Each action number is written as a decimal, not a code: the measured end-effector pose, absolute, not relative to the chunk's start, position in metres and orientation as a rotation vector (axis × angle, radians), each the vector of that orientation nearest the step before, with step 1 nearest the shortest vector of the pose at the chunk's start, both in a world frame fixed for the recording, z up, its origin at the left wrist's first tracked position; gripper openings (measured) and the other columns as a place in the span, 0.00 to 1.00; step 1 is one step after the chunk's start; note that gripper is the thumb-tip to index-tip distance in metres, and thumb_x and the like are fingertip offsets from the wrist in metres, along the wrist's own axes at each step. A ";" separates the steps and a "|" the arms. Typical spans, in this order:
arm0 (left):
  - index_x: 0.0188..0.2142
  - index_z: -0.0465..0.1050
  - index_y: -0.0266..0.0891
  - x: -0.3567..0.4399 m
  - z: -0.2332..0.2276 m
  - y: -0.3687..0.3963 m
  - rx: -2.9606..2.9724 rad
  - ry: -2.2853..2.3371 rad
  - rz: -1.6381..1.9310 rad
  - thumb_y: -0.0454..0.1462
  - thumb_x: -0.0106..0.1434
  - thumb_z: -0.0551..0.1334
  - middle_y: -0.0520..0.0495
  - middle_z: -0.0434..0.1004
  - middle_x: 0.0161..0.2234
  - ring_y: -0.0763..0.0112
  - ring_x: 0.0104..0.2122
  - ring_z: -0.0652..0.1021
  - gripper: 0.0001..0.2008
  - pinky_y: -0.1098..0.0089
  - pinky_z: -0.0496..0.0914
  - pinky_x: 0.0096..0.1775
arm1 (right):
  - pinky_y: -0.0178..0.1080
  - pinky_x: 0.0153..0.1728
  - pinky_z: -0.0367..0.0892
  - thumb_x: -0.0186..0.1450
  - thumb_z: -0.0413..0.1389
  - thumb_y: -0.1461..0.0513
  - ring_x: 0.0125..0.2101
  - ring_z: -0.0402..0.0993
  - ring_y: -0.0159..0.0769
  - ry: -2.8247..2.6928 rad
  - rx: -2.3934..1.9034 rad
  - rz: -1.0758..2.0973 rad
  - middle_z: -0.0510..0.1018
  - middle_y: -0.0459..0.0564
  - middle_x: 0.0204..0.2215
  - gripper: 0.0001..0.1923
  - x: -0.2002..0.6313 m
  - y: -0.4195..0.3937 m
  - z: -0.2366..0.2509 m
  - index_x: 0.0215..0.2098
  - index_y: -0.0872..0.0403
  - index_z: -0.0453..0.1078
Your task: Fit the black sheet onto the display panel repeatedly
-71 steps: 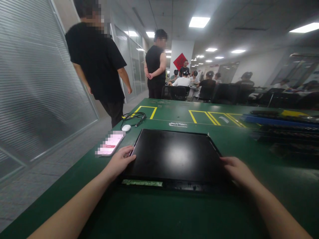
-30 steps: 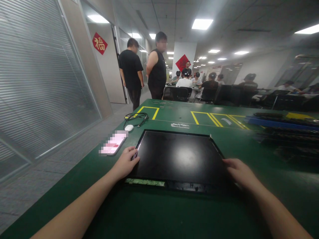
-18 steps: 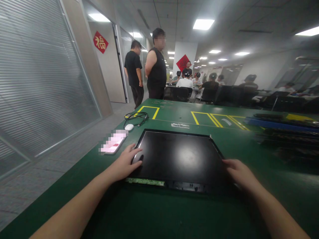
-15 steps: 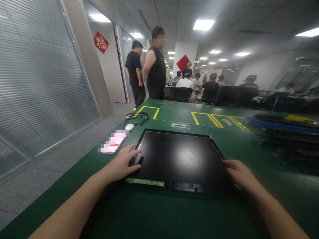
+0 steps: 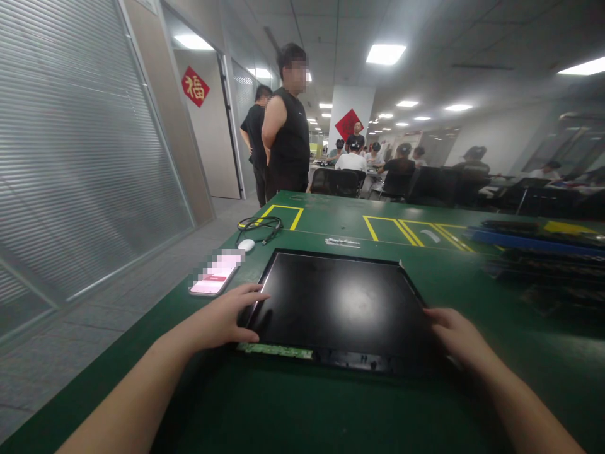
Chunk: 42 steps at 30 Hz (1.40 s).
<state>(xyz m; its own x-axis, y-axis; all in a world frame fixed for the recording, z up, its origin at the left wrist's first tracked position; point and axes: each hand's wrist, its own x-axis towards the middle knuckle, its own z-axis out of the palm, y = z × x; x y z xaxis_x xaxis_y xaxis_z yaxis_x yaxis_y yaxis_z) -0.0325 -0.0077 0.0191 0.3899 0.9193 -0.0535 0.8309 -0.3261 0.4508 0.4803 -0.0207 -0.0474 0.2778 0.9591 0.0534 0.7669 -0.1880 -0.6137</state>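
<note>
A black LCD screen panel [image 5: 326, 296] lies face up before me on the green table [image 5: 293, 416]. Along its near edge shows a strip of green circuit board [image 5: 276, 350]. My left hand [image 5: 231, 318] is at the panel's left edge, thumb and fingers spread apart, fingertips over the border. At the right edge, my right hand [image 5: 451, 329] holds the panel's side with the thumb along the rim; its other fingers are mostly hidden.
Left of the panel lie a phone [image 5: 217, 274], a white mouse-like object [image 5: 246, 245] and a coiled black cable [image 5: 265, 228]. Stacked dark panels [image 5: 539, 258] stand at the right. Two people [image 5: 290, 126] stand beyond the table; several others sit farther back.
My left thumb has slid slightly left and down, off the panel's face toward its edge. The right hand stays at the right edge. The people standing behind have shifted.
</note>
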 end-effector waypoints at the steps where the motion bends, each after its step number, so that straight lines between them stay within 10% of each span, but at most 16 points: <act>1: 0.60 0.68 0.52 -0.033 0.018 -0.007 2.256 1.508 0.292 0.44 0.48 0.72 0.45 0.59 0.66 0.48 0.62 0.65 0.38 0.54 0.61 0.60 | 0.39 0.43 0.71 0.52 0.52 0.65 0.41 0.78 0.43 -1.546 -2.026 0.467 0.81 0.54 0.43 0.22 0.480 -0.021 -0.047 0.43 0.53 0.79; 42: 0.55 0.73 0.53 -0.028 0.022 -0.008 2.409 1.439 0.297 0.45 0.52 0.69 0.49 0.68 0.62 0.52 0.56 0.73 0.29 0.59 0.65 0.56 | 0.41 0.44 0.71 0.53 0.52 0.65 0.41 0.78 0.42 -1.504 -2.058 0.510 0.80 0.56 0.45 0.22 0.478 -0.021 -0.045 0.45 0.56 0.77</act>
